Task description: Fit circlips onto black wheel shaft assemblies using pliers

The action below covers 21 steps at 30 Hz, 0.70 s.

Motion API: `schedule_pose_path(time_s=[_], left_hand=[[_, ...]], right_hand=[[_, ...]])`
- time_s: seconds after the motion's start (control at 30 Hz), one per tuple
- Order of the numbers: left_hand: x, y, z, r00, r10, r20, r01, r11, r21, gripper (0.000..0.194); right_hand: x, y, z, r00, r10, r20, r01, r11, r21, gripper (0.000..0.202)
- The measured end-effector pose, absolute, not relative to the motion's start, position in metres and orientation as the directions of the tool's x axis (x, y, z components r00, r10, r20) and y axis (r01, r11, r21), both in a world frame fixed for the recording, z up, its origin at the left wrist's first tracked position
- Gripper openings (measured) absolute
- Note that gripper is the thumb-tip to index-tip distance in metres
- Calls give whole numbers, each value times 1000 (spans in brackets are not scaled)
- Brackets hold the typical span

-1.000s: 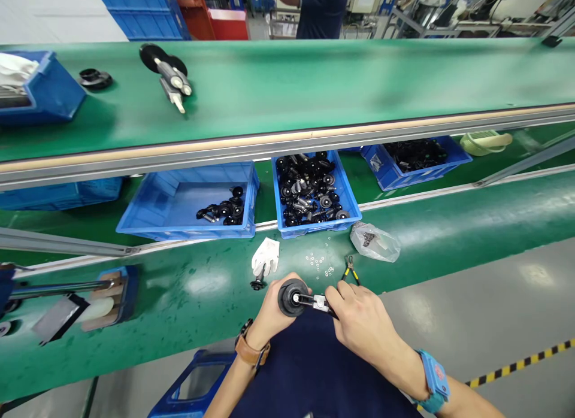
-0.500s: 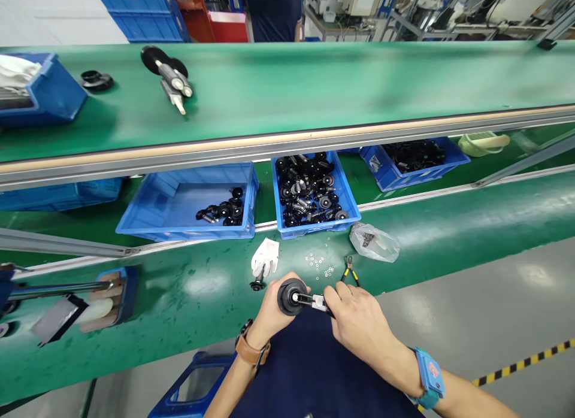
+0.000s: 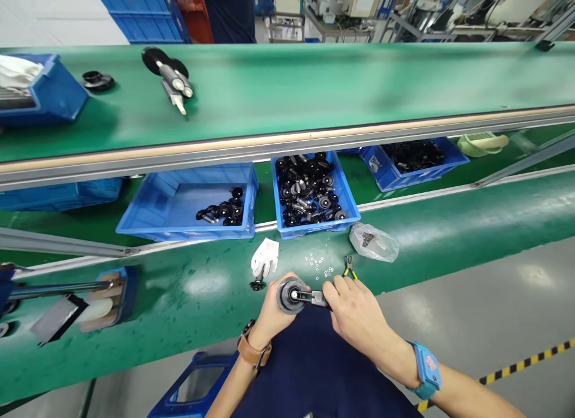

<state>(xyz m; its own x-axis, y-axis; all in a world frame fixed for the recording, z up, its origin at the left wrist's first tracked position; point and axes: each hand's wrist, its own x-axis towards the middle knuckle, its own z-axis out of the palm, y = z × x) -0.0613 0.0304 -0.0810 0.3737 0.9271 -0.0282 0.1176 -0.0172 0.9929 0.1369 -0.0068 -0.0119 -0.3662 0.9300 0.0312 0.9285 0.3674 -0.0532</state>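
My left hand (image 3: 275, 313) is wrapped round a black round part (image 3: 287, 296) with a pale centre, held above the bench's front edge. My right hand (image 3: 357, 310) is closed round a pair of pliers (image 3: 318, 298), whose jaws reach the centre of that part. Beyond my hands lie a white glove (image 3: 265, 256) with a small black part (image 3: 257, 284) against it, several small white rings (image 3: 329, 271), yellow-handled pliers (image 3: 349, 267) and a clear plastic bag (image 3: 381, 247) with tiny dark pieces inside.
Blue bins (image 3: 188, 231) (image 3: 321, 231) of black parts stand behind the bench, below a raised green belt (image 3: 336, 82). A press-like fixture (image 3: 112, 298) is at the left. Dark clothing of a person (image 3: 229, 14) shows beyond the belt. A blue stool (image 3: 179, 397) is below left.
The person beyond the belt has moved left. Both my hands have shifted very slightly, with the pliers still at the black part's centre.
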Motion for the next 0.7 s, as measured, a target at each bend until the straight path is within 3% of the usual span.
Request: schedule_pose_path(time_s=[0.27, 0.47, 0.57, 0.7], left_hand=[[-60, 30, -82, 325, 945, 35, 169, -94, 981, 8], [-50, 30, -76, 87, 978, 191, 243, -206, 948, 8], [-47, 31, -76, 46, 984, 172, 245, -178, 953, 7], [-49, 33, -79, 116, 988, 104, 232, -129, 964, 6]], right_hand=[[136, -8, -12, -369, 927, 66, 927, 372, -44, 20], [120, -20, -21, -237, 969, 69, 965, 243, -94, 23], [116, -21, -23, -217, 974, 68, 969, 223, -105, 22], [119, -17, -21, -220, 974, 53, 969, 224, -106, 23]])
